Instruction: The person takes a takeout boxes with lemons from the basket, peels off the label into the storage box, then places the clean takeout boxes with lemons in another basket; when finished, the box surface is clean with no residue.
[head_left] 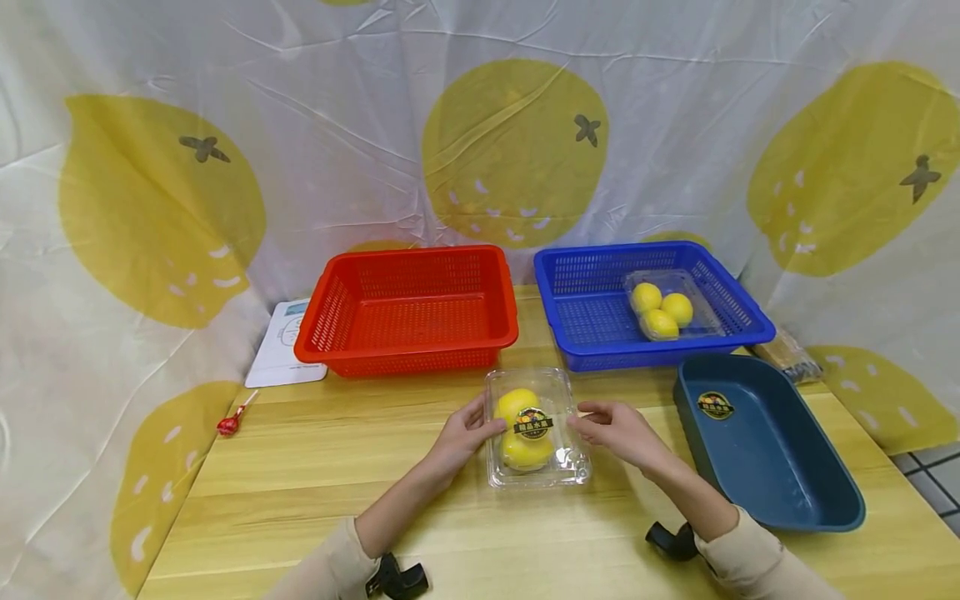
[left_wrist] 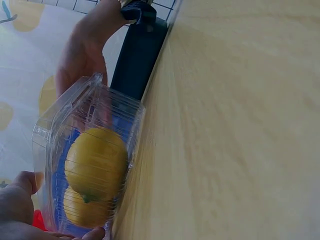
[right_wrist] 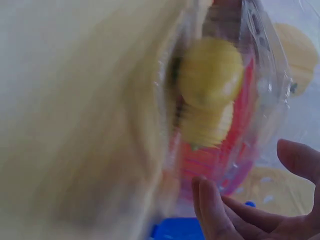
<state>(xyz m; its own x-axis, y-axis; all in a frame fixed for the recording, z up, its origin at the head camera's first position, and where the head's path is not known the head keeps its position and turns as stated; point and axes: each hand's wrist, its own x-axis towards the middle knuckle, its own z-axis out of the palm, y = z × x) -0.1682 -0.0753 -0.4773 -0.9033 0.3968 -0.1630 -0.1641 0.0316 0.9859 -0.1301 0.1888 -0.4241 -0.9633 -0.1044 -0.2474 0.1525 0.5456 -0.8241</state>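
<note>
A clear plastic fruit box (head_left: 491,477) with yellow lemons (left_wrist: 96,164) inside stands in front of me, its lid closed. A black and gold fruit sticker (head_left: 532,423) lies on the lid, over the lemons. My left hand (head_left: 459,437) grips the box's left side, thumb on the upper edge and fingers lower down, as the left wrist view shows. My right hand (head_left: 622,432) is at the opposite side, its thumb and fingers spread apart. Its fingertips (right_wrist: 212,200) come right up to the box's edge in the right wrist view, which is blurred.
Behind the box stand a red basket (head_left: 412,357) and a blue basket (head_left: 600,360), the blue one holding another box of lemons (head_left: 662,312). A dark teal tray (head_left: 772,450) with a sticker on it is at the right. A lollipop (head_left: 228,425) and a white card (head_left: 281,358) lie left.
</note>
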